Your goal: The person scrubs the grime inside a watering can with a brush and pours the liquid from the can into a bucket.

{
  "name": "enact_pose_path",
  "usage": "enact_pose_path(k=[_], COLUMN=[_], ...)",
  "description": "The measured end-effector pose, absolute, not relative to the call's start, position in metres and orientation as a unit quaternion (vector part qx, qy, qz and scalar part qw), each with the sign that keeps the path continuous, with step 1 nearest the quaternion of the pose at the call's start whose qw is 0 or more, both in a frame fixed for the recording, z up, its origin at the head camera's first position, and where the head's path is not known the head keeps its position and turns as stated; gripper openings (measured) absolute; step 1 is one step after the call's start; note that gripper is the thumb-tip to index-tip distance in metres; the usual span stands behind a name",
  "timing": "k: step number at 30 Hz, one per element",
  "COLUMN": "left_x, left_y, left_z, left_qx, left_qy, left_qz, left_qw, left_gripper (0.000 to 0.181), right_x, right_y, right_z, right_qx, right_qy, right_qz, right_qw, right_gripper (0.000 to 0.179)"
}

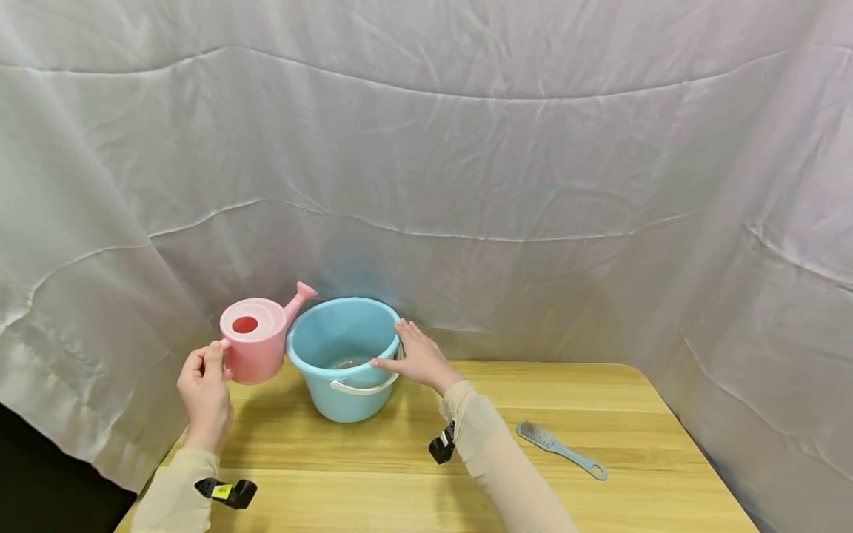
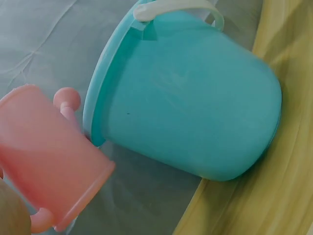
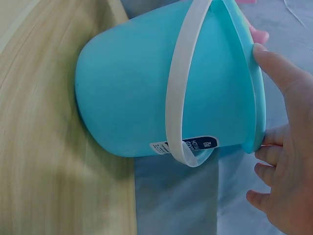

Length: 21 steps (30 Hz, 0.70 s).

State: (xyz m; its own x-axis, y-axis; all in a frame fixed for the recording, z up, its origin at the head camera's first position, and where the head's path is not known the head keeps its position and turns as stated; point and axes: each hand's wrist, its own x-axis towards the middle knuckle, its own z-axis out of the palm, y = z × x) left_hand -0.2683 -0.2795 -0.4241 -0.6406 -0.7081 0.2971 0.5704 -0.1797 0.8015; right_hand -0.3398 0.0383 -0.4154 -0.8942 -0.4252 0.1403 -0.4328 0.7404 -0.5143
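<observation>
My left hand [image 1: 205, 392] grips the handle of a pink watering can [image 1: 256, 363], with the thumb on top. The can is held upright, above the table's left edge, its spout pointing right over the rim of a light blue bucket [image 1: 349, 403]. In the left wrist view the can [image 2: 49, 152] is beside the bucket's rim. The bucket stands upright on the table, its white handle [image 3: 177, 83] hanging down at the near side. At the bucket's right rim, my right hand [image 1: 424, 360] rests with the thumb and extended fingers spread along the edge.
A blue-grey brush [image 1: 560, 450] with a holed handle lies on the wooden table [image 1: 346, 488], right of my right forearm. Close behind the bucket hangs a grey-white curtain [image 1: 466, 178], which also runs along both sides.
</observation>
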Motion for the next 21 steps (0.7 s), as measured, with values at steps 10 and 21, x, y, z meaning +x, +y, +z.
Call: enact_pose_path(k=[10,21], left_x=[-0.255,-0.236], left_y=[-0.277,-0.271], left_z=[-0.429,-0.433], left_qx=[0.064,0.051], left_qy=[-0.446,-0.414], left_qz=[-0.791,-0.812], left_qw=[0.413,0.409], left_gripper=[0.015,0.016], right_x=[-0.34,-0.343], right_y=[0.04,0.04], right_z=[-0.415,-0.417], right_qx=[0.232,0.227], right_qy=[-0.931,-0.932], right_qz=[0.281,0.281], right_qw=[0.008,0.005], right_gripper=[0.1,0.101])
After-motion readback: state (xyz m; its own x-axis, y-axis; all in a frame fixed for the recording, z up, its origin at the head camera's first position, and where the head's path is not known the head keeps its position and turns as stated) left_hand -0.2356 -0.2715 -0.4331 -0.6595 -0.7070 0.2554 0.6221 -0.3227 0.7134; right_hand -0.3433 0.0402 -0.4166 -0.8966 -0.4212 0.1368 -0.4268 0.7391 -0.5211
